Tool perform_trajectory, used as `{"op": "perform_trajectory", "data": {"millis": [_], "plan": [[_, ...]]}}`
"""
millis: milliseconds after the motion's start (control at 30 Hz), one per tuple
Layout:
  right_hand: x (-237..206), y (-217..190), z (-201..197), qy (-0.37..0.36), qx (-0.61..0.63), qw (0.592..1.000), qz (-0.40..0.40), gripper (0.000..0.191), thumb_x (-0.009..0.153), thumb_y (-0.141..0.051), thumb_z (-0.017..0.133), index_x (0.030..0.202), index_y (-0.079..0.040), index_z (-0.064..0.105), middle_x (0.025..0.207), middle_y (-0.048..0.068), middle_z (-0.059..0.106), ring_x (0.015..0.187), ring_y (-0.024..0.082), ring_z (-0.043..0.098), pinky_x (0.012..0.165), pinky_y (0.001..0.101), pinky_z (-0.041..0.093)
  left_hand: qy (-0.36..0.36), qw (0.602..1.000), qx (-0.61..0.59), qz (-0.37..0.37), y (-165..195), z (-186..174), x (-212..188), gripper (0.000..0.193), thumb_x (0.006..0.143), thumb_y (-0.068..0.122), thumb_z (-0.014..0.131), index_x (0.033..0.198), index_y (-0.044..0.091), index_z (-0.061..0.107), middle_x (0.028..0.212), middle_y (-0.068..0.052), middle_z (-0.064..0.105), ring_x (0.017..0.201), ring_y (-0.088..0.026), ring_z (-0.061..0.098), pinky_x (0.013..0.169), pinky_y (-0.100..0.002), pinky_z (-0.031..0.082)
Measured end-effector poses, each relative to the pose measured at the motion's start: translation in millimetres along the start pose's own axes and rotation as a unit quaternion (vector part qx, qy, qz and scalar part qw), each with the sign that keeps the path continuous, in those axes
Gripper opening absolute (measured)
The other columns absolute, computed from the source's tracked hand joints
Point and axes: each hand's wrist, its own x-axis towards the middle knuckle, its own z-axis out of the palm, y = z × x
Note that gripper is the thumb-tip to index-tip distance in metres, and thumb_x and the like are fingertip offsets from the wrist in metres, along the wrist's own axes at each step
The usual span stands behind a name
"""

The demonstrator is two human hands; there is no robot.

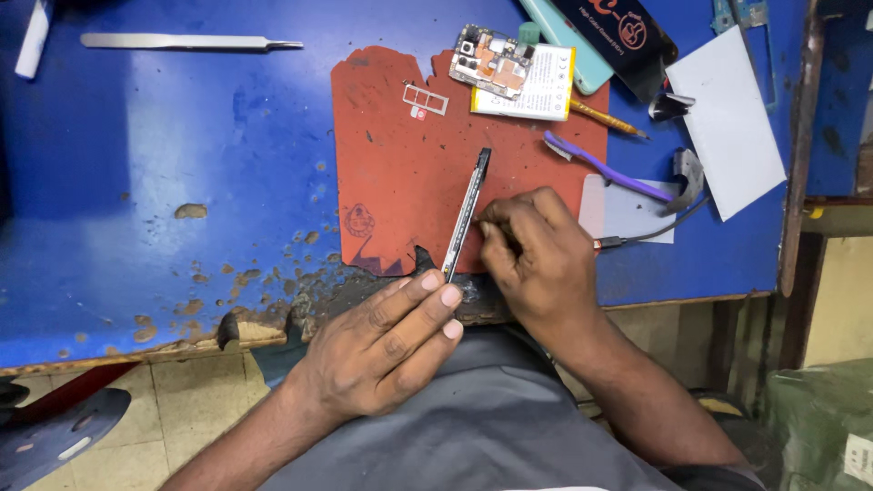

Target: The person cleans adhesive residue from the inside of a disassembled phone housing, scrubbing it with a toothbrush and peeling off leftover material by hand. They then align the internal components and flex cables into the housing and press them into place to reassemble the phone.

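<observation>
Head view, phone frame [466,211] edge-up between left hand [382,350], right hand [536,255]

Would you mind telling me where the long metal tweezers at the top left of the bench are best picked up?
Probably at the wide, flat left half of the tweezers, coming straight down from above. They lie flat and level on the blue bench, with bare surface on both long sides; the right end tapers to a fine tip.

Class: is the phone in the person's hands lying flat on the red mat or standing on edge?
On edge: only the phone's thin side shows above the red mat.
</observation>
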Motion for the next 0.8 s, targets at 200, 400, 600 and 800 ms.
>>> {"op": "perform_trajectory", "data": {"millis": [200,400,600,800], "plan": [[-22,-15,0,-0.021,0.039,0.999,-0.027,0.016,0.088,0.002,0.073,0.103,0.001,0.067,0.096,0.013,0.064,0.082,0.027,0.068,0.07,0.0366,0.055,-0.006,1.0,0.003,0.007,-2,2,-3,0.034,0.098,0.002,0.078,0.125,0.003,0.057,0.138,-0.016,0.061,0.132,-0.034,0.061,0.104,-0.044,0.056],[-18,-5,1,0.001,0.032,0.999,0.01,0.015,0.09,0.004,0.073,0.103,0.001,0.068,0.095,0.014,0.065,0.082,0.027,0.068,0.069,0.0365,0.054,0.003,1.0,-0.013,-0.003,0,6,-4,0.034,0.101,0.002,0.077,0.128,0.002,0.057,0.14,-0.016,0.06,0.134,-0.035,0.06,0.105,-0.045,0.056],[-36,-17,0,-0.026,0.038,0.998,-0.05,0.015,0.089,0.003,0.073,0.101,0.001,0.066,0.096,0.013,0.065,0.085,0.029,0.067,0.072,0.0368,0.055,0.003,1.0,-0.027,-0.004,-1,6,-8,0.035,0.1,0.0,0.076,0.129,0.0,0.056,0.141,-0.018,0.059,0.134,-0.036,0.06,0.106,-0.046,0.056],[-41,-9,4,-0.006,0.02,1.0,-0.02,0.015,0.088,0.002,0.076,0.101,0.0,0.068,0.094,0.014,0.065,0.082,0.029,0.068,0.071,0.0379,0.055,0.006,0.999,-0.051,-0.006,-2,11,-10,0.037,0.101,-0.003,0.072,0.129,-0.001,0.048,0.141,-0.022,0.059,0.134,-0.039,0.06,0.109,-0.049,0.059]]}}
